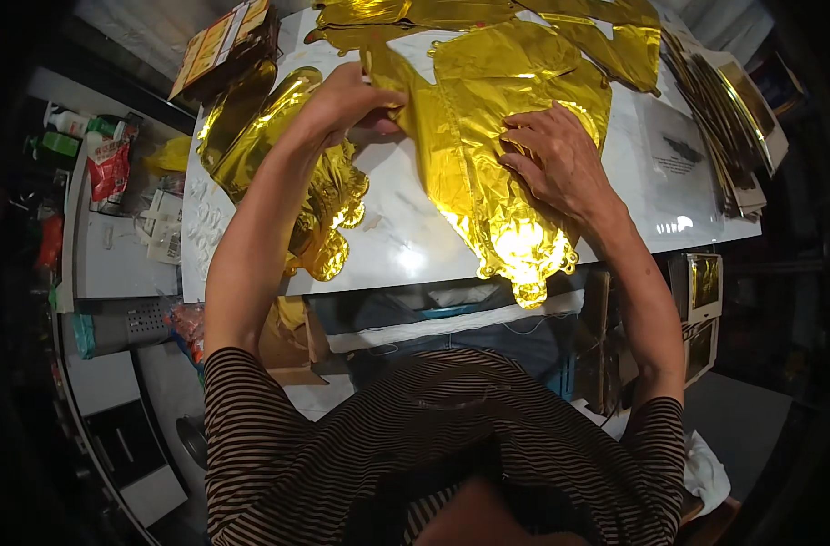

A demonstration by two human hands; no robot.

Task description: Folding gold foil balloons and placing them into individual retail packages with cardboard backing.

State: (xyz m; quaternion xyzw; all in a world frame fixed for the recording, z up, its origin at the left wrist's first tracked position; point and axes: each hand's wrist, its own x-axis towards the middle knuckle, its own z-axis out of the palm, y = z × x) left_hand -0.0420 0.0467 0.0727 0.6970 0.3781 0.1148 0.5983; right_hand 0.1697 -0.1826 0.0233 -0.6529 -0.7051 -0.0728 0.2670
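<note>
A flat gold foil balloon point(487, 100) lies across the middle of the white table point(387, 241), its crumpled, scalloped end hanging slightly over the near edge. With thumb and fingers closed, my left hand point(349, 102) pinches the balloon's left side near the far end. My right hand point(560, 164) rests on the balloon's right half, fingers apart and a little bent, gripping nothing. Beside my left forearm lies a second crumpled gold foil piece point(333, 196), partly hidden by that arm. More flat gold foil pieces point(469, 13) spread along the far side.
A clear plastic sleeve point(679, 182) lies at the table's right, beside a stack of flat gold-and-white packages point(729, 109). An orange-yellow box point(224, 50) stands at the far left. Left of the table, a lower surface point(105, 255) carries a red packet point(107, 173).
</note>
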